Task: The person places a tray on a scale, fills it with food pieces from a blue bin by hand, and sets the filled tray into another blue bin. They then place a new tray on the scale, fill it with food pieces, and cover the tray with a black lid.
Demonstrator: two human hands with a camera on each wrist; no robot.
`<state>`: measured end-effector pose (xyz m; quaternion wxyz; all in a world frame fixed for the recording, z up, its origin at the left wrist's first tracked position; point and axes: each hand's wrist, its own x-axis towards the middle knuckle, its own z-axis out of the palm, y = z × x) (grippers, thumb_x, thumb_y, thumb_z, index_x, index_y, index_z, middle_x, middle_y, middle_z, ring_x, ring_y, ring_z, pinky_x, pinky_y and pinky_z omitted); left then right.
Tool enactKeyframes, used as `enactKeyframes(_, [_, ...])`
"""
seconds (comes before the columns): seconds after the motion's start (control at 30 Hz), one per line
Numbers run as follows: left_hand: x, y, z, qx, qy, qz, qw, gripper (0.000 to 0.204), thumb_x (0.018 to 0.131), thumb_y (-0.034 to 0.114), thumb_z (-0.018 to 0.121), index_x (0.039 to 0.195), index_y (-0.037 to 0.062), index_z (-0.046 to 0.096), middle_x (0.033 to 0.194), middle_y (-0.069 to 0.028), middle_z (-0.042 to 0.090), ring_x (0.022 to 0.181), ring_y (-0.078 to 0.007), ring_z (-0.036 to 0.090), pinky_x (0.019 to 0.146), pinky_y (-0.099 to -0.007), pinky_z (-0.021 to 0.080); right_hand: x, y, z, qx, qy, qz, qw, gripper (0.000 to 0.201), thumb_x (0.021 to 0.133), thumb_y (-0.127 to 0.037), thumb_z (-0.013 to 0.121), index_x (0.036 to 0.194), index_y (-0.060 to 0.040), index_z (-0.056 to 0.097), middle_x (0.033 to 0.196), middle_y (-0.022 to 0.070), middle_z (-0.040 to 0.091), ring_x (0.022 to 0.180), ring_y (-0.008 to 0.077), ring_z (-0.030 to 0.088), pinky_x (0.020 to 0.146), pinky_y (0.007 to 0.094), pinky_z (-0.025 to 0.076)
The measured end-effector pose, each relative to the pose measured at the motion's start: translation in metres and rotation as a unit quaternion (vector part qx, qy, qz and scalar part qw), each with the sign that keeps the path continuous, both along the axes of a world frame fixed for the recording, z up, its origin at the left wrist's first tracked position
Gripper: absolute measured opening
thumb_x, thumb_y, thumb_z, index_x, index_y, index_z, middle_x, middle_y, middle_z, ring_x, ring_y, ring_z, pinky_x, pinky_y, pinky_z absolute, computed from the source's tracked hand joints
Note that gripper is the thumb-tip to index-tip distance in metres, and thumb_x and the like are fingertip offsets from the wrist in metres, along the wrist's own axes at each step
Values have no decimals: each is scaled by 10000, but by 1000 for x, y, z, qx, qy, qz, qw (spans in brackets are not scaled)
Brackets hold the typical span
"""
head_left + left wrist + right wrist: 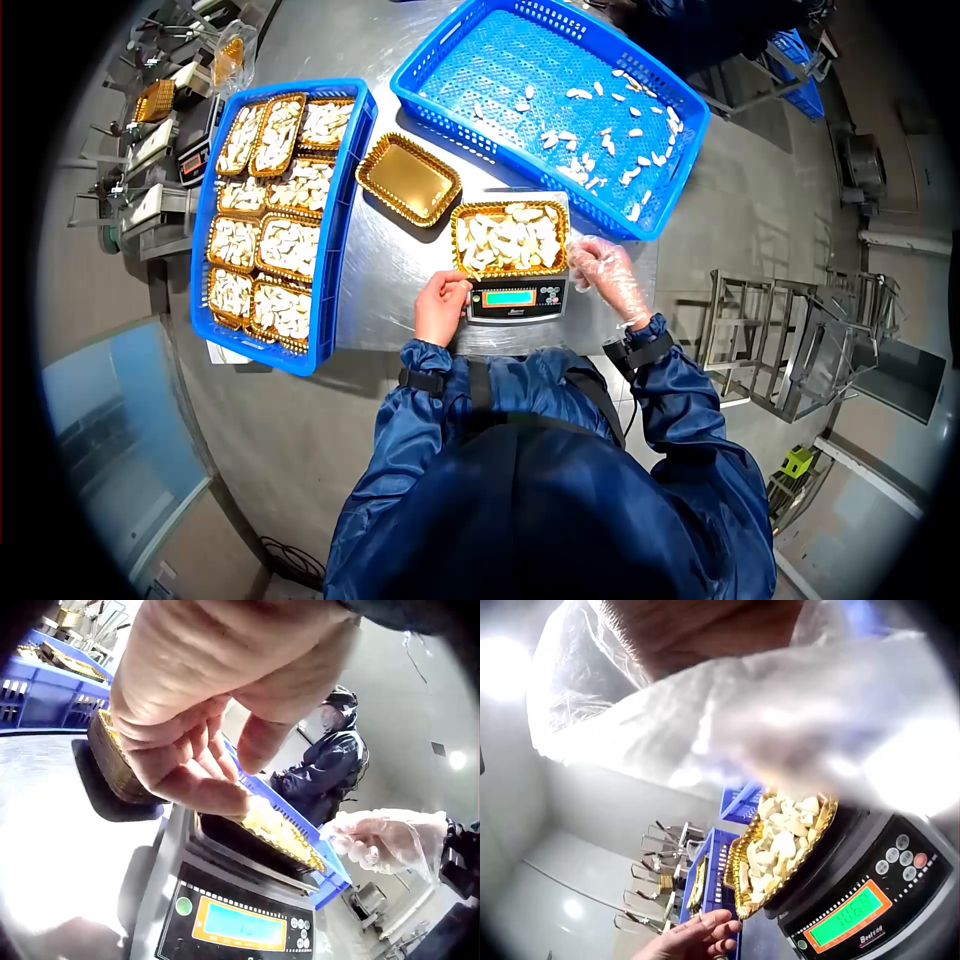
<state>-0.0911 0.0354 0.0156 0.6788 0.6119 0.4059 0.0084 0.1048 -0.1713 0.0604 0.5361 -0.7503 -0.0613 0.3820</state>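
A gold tray (460, 262) heaped with pale cut pieces (510, 240) stands on a digital scale (515, 313) with a lit green display. My bare left hand (440, 308) is at the tray's near left corner. Its fingers are loosely bent, the index fingertip right at the rim in the left wrist view, the thumb apart. My right hand (606, 278), in a clear plastic glove, is beside the tray's right edge with bent fingers (364, 851). Glare and blur cover the glove in the right wrist view, and I cannot tell whether its fingertips pinch a piece.
Empty gold trays (408, 180) stand nested left of the scale. At the far left, a blue crate (345, 200) holds several filled trays. A larger blue crate (470, 85) with scattered pieces lies behind the scale. Another person (330, 761) stands beyond it.
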Motion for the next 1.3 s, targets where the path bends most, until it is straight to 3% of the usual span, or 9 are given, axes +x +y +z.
enactKeyframes(0.23, [9, -9, -1, -36, -32, 12, 999, 179, 917, 162, 644, 1065, 61, 647, 834, 0, 658, 738, -68, 635, 595, -221, 506, -22, 51, -1, -133, -294, 107, 940, 296, 815, -314, 699, 905, -33, 689, 839, 181, 691, 801, 371, 660, 709, 436, 512])
enactKeyframes(0.47, [7, -7, 5, -33, -19, 22, 999, 180, 930, 163, 628, 1076, 58, 635, 870, -6, 667, 771, -74, 640, 607, -221, 505, -17, 82, -24, -228, -416, 152, 867, 233, 796, -287, 685, 853, -61, 680, 828, 169, 677, 831, 343, 655, 732, 446, 514])
enactKeyframes(0.53, [6, -4, 11, -28, -13, 31, 999, 180, 933, 158, 623, 1081, 56, 634, 885, -10, 671, 782, -74, 641, 610, -219, 504, -16, 79, 18, -96, -179, 48, 978, 201, 876, -244, 663, 855, -44, 672, 801, 77, 700, 751, 173, 673, 709, 316, 520])
enactKeyframes(0.67, [-1, 2, 8, -54, -17, 42, 997, 215, 961, 170, 593, 1132, 39, 599, 966, -26, 682, 805, -70, 627, 639, -199, 497, -7, 45, 5, 228, 69, -157, 958, 178, 941, -180, 560, 1024, -28, 600, 865, 68, 641, 779, 136, 639, 704, 238, 511])
enactKeyframes(0.73, [1, 1, 6, -68, -26, 52, 996, 218, 967, 170, 583, 1141, 39, 591, 978, -34, 683, 810, -72, 628, 647, -199, 498, -5, 37, 6, 206, 164, -87, 961, 178, 944, -177, 532, 1031, -31, 587, 838, 78, 625, 790, 145, 635, 711, 255, 516])
enactKeyframes(0.83, [3, 2, 7, -69, -20, 47, 996, 198, 974, 162, 573, 1125, 37, 600, 994, -40, 687, 819, -73, 633, 646, -204, 501, -22, 45, -8, -90, -109, 100, 985, 276, 874, -310, 654, 836, -39, 617, 687, 104, 640, 677, 269, 659, 605, 364, 514])
enactKeyframes(0.9, [2, 2, 7, -69, -26, 50, 996, 195, 973, 158, 572, 1122, 36, 602, 994, -41, 688, 819, -73, 633, 647, -206, 502, -35, 57, -8, -266, -351, 189, 878, 324, 834, -362, 678, 779, -44, 640, 732, 180, 657, 697, 365, 652, 637, 441, 521])
enactKeyframes(1.2, [-9, 8, 0, -64, -31, 55, 996, 194, 980, 165, 563, 1126, 48, 612, 1010, -40, 684, 821, -77, 628, 658, -210, 509, 11, 46, 27, -130, -319, 9, 939, 266, 899, -308, 632, 951, -48, 653, 827, 173, 689, 755, 324, 681, 659, 429, 523])
enactKeyframes(1.3, [-8, 10, 7, -56, -40, 47, 997, 203, 984, 182, 560, 1127, 47, 612, 1012, -39, 682, 819, -82, 630, 661, -213, 512, 88, 38, 27, -161, -471, -32, 867, 426, 869, -283, 694, 1160, 13, 598, 1068, 234, 660, 940, 335, 664, 805, 393, 519])
